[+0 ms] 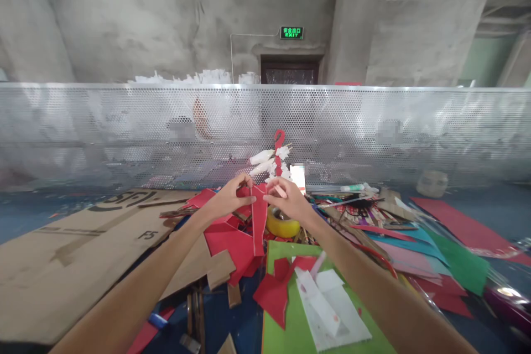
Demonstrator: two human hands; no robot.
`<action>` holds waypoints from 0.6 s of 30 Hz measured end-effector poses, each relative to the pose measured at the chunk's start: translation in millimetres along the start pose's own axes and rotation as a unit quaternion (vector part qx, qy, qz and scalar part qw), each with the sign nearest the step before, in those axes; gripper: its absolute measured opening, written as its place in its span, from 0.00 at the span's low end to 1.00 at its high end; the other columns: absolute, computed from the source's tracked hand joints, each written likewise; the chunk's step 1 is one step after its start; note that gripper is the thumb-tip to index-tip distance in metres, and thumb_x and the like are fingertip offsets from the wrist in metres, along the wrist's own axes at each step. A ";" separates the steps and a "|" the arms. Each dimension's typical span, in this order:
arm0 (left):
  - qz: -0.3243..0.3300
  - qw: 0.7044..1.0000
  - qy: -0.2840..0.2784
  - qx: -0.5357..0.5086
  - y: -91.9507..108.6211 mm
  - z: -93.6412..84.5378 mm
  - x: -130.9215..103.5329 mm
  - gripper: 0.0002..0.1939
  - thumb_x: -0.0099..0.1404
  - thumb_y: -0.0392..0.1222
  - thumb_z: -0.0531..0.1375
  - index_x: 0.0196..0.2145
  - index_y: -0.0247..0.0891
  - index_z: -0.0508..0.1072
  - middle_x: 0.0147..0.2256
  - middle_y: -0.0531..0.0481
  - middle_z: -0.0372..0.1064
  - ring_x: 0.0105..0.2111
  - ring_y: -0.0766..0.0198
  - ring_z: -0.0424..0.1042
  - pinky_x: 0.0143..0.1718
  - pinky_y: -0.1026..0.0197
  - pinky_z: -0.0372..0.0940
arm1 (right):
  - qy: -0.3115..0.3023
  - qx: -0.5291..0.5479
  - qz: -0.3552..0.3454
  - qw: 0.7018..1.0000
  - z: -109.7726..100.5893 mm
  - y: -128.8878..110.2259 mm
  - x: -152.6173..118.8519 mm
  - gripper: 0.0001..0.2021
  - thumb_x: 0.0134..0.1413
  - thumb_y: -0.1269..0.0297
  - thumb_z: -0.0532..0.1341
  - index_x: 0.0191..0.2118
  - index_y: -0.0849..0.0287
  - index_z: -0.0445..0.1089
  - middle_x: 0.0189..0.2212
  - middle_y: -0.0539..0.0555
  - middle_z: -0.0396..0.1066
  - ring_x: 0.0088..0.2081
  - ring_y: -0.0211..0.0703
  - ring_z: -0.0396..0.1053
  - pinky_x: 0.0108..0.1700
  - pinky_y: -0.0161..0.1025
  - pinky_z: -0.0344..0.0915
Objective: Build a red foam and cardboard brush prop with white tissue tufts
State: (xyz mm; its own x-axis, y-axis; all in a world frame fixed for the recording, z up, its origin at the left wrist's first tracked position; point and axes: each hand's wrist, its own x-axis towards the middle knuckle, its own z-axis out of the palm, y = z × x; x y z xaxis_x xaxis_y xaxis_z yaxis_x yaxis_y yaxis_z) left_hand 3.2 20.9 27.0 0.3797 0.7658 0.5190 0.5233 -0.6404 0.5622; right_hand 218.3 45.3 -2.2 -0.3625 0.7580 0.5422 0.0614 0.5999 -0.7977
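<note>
A narrow red strip with pale edges (259,221) hangs down between my two hands at the centre of the head view. My left hand (236,194) pinches its upper left edge between thumb and fingers. On the other side, my right hand (286,194) pinches the upper right edge. Just beyond the hands stands a red hooked piece (279,136) with white flower shapes (283,152) and white buds (262,157) around it. A yellow tape roll (282,224) lies right behind and below my right hand.
Flat cardboard (99,243) covers the left side. Red scraps (228,243) lie near the middle. A green sheet (276,298) bears white paper (332,310). Coloured sheets (452,260) spread at the right. A perforated metal screen (124,121) stands behind.
</note>
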 end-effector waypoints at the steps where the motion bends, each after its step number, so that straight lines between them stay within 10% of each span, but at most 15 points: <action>1: 0.005 1.000 0.002 0.003 -1.7 -0.1 0.2 0.13 0.60 0.44 0.65 0.36 0.39 0.63 0.36 0.54 0.63 0.37 0.63 0.62 0.43 0.60 0.58 | -0.001 0.034 0.015 0.999 3.3 1.7 -1.3 0.11 0.47 0.63 0.68 0.37 0.55 0.69 0.27 0.47 0.72 0.30 0.40 0.71 0.33 0.36 0.67; 18: 0.045 0.999 -0.003 0.020 -5.7 -0.8 -0.3 0.08 0.62 0.40 0.62 0.36 0.40 0.64 0.37 0.54 0.64 0.39 0.62 0.64 0.46 0.58 0.59 | 0.056 0.303 0.178 0.934 20.8 6.6 -13.4 0.23 0.30 0.59 0.77 0.32 0.57 0.68 0.23 0.43 0.68 0.27 0.34 0.69 0.33 0.34 0.68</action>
State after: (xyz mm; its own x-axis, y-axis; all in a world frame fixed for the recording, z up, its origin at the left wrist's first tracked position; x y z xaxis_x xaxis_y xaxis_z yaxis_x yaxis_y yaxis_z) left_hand -0.5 24.3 24.2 0.4314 0.7061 0.5615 0.5170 -0.7036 0.4875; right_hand 204.2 33.8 -20.2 -0.3182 0.9243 0.2109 -0.3907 0.0748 -0.9175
